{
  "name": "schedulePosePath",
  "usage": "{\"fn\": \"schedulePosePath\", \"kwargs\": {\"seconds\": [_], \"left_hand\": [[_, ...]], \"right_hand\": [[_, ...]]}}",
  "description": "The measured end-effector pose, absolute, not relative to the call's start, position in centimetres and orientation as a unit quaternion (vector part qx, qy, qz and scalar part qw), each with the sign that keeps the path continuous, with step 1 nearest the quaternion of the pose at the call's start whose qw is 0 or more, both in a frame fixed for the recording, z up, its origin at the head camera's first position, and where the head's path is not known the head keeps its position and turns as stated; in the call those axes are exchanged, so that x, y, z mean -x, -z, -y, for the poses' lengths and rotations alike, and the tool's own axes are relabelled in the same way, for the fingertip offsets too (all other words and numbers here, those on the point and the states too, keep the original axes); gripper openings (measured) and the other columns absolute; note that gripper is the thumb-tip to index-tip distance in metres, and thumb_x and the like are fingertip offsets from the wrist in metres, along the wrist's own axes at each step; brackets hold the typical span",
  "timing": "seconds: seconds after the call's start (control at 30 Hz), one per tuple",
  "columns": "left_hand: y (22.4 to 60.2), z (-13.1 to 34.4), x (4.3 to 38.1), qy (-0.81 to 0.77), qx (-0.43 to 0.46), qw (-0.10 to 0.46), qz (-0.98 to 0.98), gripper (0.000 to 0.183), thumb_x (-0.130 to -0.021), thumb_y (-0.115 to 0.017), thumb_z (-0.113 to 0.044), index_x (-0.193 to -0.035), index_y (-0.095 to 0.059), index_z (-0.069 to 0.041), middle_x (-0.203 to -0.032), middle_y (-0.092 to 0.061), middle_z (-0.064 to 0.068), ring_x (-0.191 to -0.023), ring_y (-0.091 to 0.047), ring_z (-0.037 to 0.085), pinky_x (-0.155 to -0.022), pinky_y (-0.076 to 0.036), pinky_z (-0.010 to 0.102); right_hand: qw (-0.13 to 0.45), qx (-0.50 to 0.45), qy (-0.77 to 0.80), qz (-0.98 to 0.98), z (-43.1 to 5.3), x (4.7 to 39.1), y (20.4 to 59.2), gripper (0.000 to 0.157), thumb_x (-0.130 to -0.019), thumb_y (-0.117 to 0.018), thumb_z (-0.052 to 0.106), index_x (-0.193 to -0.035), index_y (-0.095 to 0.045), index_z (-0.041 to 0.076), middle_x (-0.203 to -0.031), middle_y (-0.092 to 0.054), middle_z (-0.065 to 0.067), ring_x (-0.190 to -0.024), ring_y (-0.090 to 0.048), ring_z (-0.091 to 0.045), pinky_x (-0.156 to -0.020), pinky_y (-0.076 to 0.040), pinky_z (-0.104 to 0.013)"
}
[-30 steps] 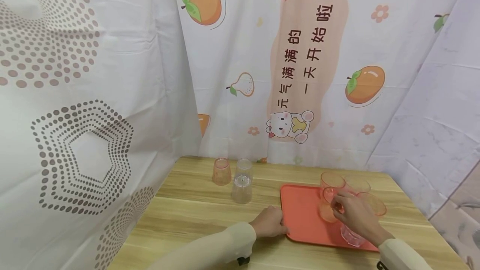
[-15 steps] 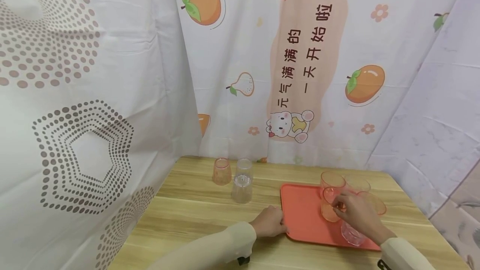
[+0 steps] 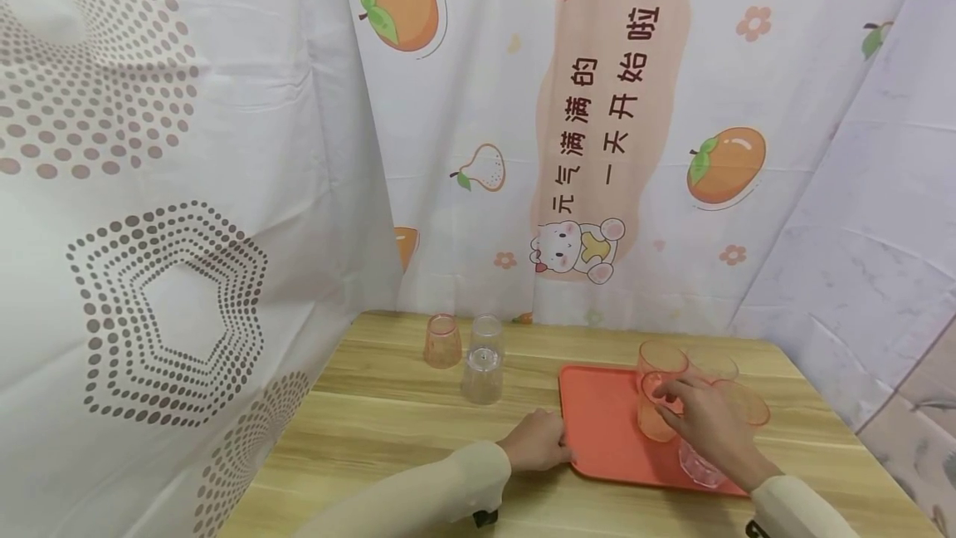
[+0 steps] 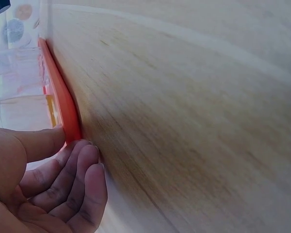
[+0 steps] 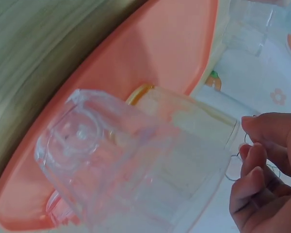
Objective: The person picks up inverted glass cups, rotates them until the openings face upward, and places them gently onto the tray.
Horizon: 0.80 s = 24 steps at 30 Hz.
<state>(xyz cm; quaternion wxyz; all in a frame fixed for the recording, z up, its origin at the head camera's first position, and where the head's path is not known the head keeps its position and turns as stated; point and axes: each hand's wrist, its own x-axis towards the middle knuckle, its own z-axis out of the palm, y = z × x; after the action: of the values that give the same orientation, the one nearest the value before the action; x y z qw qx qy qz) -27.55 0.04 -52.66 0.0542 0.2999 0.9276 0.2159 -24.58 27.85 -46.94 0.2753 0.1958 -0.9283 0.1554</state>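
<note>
My left hand [image 3: 536, 442] pinches the left edge of a red-orange tray [image 3: 597, 413]; in the left wrist view the thumb lies on the rim and the fingers curl below it. On the tray an orange transparent cup [image 3: 656, 426] stands mouth up. My right hand [image 3: 709, 422] is at that cup's rim, thumb and forefinger spread apart. In the right wrist view its fingertips are right beside the rim of the same cup [image 5: 194, 126], holding nothing. A clear faceted cup [image 5: 111, 155] stands closer to that camera, partly hidden by the hand in the head view.
Behind the orange cup stand a pinkish cup [image 3: 660, 355], a clear cup [image 3: 713, 365] and another orange cup [image 3: 750, 405]. At the table's back left are an upside-down orange cup [image 3: 442, 343] and two clear ones, the nearer clear cup [image 3: 482, 380] overlapping the other. A printed curtain [image 3: 478, 222] hangs behind.
My right thumb and forefinger have parted from their pinch at the orange cup's rim. The cup's base has shifted slightly right. My left hand stays on the tray edge.
</note>
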Motion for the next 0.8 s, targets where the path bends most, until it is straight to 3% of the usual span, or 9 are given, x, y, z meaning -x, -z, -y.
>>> {"fn": "schedulePosePath", "kwargs": {"seconds": [0.3,0.63,0.8], "left_hand": [[52.5,-0.1,27.7,-0.215,-0.301,0.056,-0.927,0.050,-0.092,-0.079,-0.030,-0.054,-0.049,-0.017,-0.046,-0.036,-0.012,-0.041,-0.030,0.002,-0.041,-0.027,0.019],[52.7,-0.1,27.6,-0.221,-0.303,0.052,-0.926,0.051,-0.092,-0.079,-0.030,-0.053,-0.049,-0.018,-0.045,-0.035,-0.013,-0.040,-0.029,0.001,-0.040,-0.027,0.018],[52.8,-0.1,27.7,-0.223,-0.303,0.053,-0.925,0.048,-0.092,-0.079,-0.028,-0.055,-0.051,-0.018,-0.046,-0.038,-0.013,-0.041,-0.032,0.001,-0.042,-0.029,0.019]], "right_hand": [[0.267,-0.238,-0.189,0.914,-25.8,24.3,48.0,0.030,-0.071,-0.088,-0.005,-0.080,-0.070,0.017,-0.079,-0.058,0.010,-0.069,-0.055,-0.007,-0.058,-0.048,-0.025],[0.204,-0.280,-0.167,0.923,-24.1,23.6,49.8,0.024,-0.074,-0.090,0.006,-0.081,-0.071,0.018,-0.077,-0.058,0.014,-0.070,-0.057,-0.003,-0.059,-0.051,-0.026],[0.153,-0.292,-0.181,0.927,-23.2,23.3,50.7,0.016,-0.078,-0.088,0.011,-0.082,-0.073,0.016,-0.078,-0.060,0.013,-0.071,-0.058,-0.007,-0.062,-0.051,-0.029]]}}
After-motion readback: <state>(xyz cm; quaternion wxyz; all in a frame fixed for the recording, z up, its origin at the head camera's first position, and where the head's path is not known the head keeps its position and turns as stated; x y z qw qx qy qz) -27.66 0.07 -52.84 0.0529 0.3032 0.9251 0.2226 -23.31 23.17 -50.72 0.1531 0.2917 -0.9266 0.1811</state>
